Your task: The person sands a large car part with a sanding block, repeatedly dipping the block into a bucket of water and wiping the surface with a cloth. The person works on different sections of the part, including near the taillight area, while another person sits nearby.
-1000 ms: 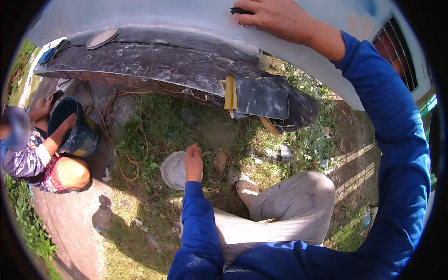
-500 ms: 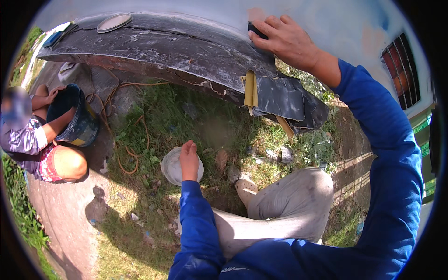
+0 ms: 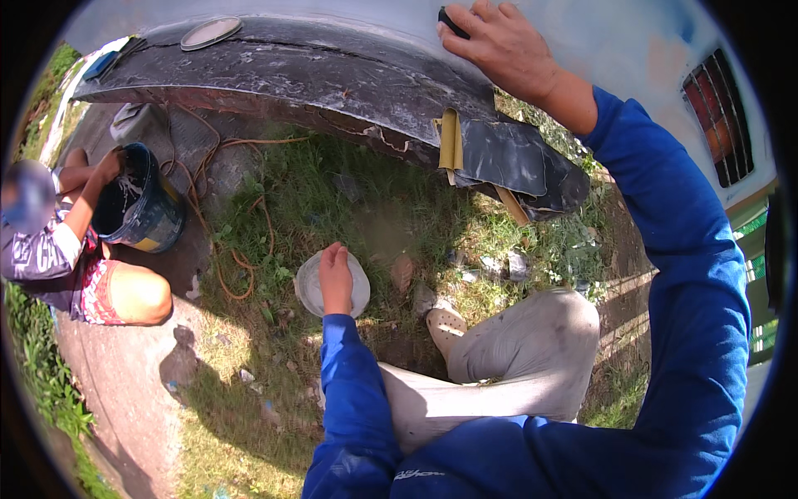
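My right hand is raised at the upper right, its fingers closed around a small black sanding block. The block rests against a pale blue-grey painted surface. Low in the middle, my left hand is over a round whitish tub on the grass. Its fingers are curled together, and whatever they may hold is hidden. Below my right forearm, black sheets lie on the end of a dark ledge, beside a folded yellow-tan strip.
A dark ledge spans the top and carries a round lid. At the left a co-worker squats with hands at a dark bucket. An orange cord trails over the ground. A barred opening is at far right.
My right hand and the black block have shifted slightly up and left. The co-worker's arm has drawn up out of the bucket, toward its rim. My left hand stays over the tub.
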Available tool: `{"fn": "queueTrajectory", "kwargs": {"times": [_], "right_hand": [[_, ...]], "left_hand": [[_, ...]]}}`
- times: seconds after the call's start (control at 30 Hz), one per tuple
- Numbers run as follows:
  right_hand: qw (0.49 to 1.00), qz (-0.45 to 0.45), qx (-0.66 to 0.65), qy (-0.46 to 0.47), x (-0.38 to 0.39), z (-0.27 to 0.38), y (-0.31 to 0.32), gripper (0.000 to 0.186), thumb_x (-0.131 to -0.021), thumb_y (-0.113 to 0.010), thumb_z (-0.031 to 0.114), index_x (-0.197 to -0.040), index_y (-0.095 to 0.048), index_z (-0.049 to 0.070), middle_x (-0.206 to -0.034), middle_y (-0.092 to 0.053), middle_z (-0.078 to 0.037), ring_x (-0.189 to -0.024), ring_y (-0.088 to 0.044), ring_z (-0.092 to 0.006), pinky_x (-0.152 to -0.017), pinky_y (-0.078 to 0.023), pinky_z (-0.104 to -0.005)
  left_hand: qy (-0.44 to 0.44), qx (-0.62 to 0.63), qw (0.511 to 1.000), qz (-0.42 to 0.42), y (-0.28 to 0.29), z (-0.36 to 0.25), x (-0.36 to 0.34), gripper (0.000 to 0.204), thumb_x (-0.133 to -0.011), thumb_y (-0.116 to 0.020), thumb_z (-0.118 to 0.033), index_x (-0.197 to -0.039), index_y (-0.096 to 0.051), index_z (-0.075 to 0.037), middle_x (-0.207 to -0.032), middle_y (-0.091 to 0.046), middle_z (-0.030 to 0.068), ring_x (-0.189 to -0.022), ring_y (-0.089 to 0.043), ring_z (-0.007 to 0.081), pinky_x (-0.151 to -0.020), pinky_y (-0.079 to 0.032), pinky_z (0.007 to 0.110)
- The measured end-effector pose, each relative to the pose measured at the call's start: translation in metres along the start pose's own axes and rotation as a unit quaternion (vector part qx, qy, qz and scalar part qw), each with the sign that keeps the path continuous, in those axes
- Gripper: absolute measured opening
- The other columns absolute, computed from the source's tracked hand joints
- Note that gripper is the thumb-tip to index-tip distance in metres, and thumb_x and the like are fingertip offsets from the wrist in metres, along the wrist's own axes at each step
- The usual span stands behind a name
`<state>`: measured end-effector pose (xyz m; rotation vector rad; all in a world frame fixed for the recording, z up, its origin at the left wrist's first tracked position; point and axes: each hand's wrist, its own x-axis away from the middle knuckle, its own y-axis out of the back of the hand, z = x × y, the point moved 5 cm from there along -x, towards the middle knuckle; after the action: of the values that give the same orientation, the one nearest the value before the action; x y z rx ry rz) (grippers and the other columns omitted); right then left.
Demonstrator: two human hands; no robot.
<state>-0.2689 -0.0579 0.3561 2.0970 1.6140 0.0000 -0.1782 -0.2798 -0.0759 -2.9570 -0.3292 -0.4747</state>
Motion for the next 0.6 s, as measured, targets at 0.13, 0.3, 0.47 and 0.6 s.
{"fn": "queueTrajectory", "kwargs": {"times": [0.13,0.3,0.47,0.6], "right_hand": [[0.999,-0.008,-0.013,-0.038,-0.012,-0.018,0.006,0.019,-0.086,-0.056,0.023,-0.103,-0.06,0.015,-0.108,-0.057,-0.006,-0.094,-0.056,-0.0236,-0.077,-0.046,-0.0402],[0.998,0.03,-0.051,0.025,0.01,-0.003,-0.001,0.023,-0.086,-0.056,0.02,-0.107,-0.061,0.014,-0.111,-0.058,-0.007,-0.099,-0.057,-0.024,-0.078,-0.046,-0.0411],[0.997,0.01,-0.06,0.054,0.012,0.007,0.004,0.02,-0.087,-0.055,0.019,-0.105,-0.061,0.013,-0.116,-0.059,-0.009,-0.101,-0.058,-0.0247,-0.079,-0.046,-0.0414],[0.998,0.008,-0.054,-0.029,-0.012,-0.021,0.011,0.016,-0.088,-0.055,0.02,-0.102,-0.06,0.014,-0.11,-0.058,-0.006,-0.099,-0.058,-0.0227,-0.078,-0.045,-0.0402]], "left_hand": [[-0.006,0.001,1.0,0.002,0.007,0.002,0.003,0.034,-0.102,-0.055,-0.027,-0.129,-0.058,-0.006,-0.108,-0.063,0.0001,-0.098,-0.057,0.0119,-0.083,-0.046,0.03],[0.001,-0.014,1.0,0.017,0.005,-0.002,0.008,0.036,-0.103,-0.053,-0.029,-0.131,-0.058,-0.007,-0.114,-0.063,0.002,-0.102,-0.057,0.0148,-0.086,-0.046,0.033],[0.004,0.004,1.0,0.006,0.014,-0.004,0.013,0.039,-0.103,-0.053,-0.031,-0.133,-0.057,-0.006,-0.119,-0.063,0.0044,-0.108,-0.057,0.0174,-0.091,-0.047,0.036],[0.023,-0.025,0.999,0.011,0.025,0.003,0.012,0.039,-0.103,-0.054,-0.032,-0.133,-0.057,-0.006,-0.122,-0.063,0.0054,-0.109,-0.058,0.0183,-0.093,-0.047,0.037]]}}
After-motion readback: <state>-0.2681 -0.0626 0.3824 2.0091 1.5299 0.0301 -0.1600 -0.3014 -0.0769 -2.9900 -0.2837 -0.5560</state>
